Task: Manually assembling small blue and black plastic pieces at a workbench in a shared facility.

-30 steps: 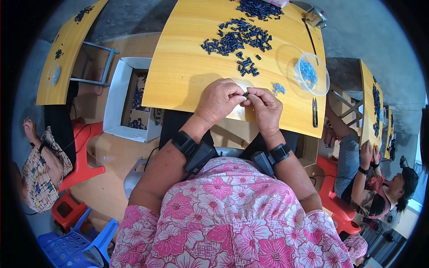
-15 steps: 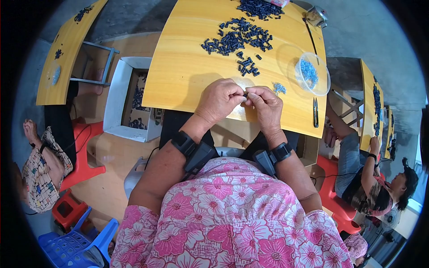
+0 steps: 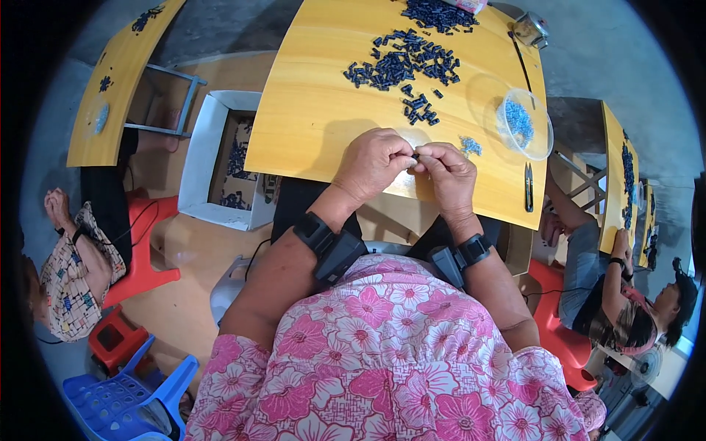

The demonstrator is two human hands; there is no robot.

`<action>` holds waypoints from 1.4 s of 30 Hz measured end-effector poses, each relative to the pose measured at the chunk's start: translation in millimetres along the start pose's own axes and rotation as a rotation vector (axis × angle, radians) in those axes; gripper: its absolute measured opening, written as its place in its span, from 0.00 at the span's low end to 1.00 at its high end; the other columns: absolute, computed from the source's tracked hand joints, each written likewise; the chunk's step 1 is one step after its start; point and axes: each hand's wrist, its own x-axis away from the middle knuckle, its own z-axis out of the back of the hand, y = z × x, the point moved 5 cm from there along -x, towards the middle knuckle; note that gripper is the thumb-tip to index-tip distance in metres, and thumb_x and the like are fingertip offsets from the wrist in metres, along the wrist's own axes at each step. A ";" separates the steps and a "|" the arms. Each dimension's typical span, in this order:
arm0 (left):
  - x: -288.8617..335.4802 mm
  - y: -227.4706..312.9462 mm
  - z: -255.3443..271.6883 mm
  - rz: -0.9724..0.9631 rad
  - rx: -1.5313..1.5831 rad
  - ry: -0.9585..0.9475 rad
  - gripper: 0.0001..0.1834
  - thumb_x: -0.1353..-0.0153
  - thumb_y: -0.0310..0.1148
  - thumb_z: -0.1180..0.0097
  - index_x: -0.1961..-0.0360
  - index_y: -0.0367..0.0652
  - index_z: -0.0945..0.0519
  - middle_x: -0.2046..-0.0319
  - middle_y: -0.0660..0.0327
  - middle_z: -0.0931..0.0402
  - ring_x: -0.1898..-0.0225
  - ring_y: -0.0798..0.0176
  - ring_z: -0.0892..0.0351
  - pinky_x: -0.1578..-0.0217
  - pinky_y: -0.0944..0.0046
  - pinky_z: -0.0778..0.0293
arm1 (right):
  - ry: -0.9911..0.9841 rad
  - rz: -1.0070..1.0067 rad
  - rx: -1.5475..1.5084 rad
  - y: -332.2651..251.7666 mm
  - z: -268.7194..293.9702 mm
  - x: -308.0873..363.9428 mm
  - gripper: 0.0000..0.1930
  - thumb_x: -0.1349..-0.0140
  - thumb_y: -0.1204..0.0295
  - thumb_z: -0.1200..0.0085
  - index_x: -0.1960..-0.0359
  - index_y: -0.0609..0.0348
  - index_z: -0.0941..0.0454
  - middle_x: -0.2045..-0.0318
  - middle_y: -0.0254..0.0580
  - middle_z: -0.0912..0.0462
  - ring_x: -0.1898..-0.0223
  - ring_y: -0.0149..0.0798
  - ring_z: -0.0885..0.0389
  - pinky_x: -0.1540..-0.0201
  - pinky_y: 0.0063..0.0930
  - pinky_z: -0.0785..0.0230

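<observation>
Through my feed, the left hand (image 3: pixel 373 165) and right hand (image 3: pixel 451 173) pinch one small black part (image 3: pixel 415 156) between them, over the table's (image 3: pixel 309 110) near edge. That piece seems mid-work; which heaped black cylindrical pieces (image 3: pixel 397 70) are finished, I cannot tell.

Bare tabletop (image 3: pixel 309 95) left of and above the frame's centre leaves room to pass; black pieces (image 3: pixel 395 71) bar the upper middle, a clear bowl (image 3: pixel 543 134) and black pointed tool (image 3: pixel 529 192) the right.
</observation>
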 end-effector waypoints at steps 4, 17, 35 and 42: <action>-0.3 -1.4 0.7 0.016 -0.002 0.008 0.04 0.51 0.25 0.35 0.73 0.40 0.17 0.75 0.57 0.21 0.70 0.55 0.21 0.67 0.59 0.25 | 0.001 0.048 0.053 -1.4 -2.2 0.2 0.06 0.39 0.86 0.46 0.64 0.67 0.17 0.67 0.39 0.17 0.68 0.30 0.17 0.60 0.24 0.22; 0.2 -2.5 1.4 0.061 0.068 0.010 0.04 0.48 0.25 0.35 0.71 0.37 0.17 0.74 0.57 0.21 0.72 0.59 0.21 0.68 0.63 0.25 | -0.035 0.064 0.066 4.4 -0.8 -2.9 0.09 0.37 0.85 0.46 0.59 0.65 0.16 0.62 0.40 0.17 0.63 0.30 0.17 0.57 0.21 0.23; 0.5 -5.6 -1.0 0.105 0.140 0.019 0.05 0.48 0.31 0.35 0.72 0.42 0.16 0.76 0.57 0.21 0.72 0.55 0.20 0.69 0.59 0.25 | -0.012 -0.114 -0.008 7.5 2.6 -4.3 0.09 0.34 0.79 0.46 0.55 0.69 0.17 0.67 0.39 0.16 0.69 0.28 0.18 0.61 0.22 0.22; -0.6 -3.1 0.4 0.106 0.170 0.007 0.06 0.48 0.30 0.35 0.70 0.41 0.15 0.74 0.57 0.19 0.70 0.55 0.19 0.67 0.59 0.24 | -0.007 -0.119 -0.038 8.8 5.3 -5.0 0.09 0.33 0.79 0.47 0.56 0.69 0.18 0.68 0.40 0.15 0.70 0.28 0.18 0.62 0.23 0.22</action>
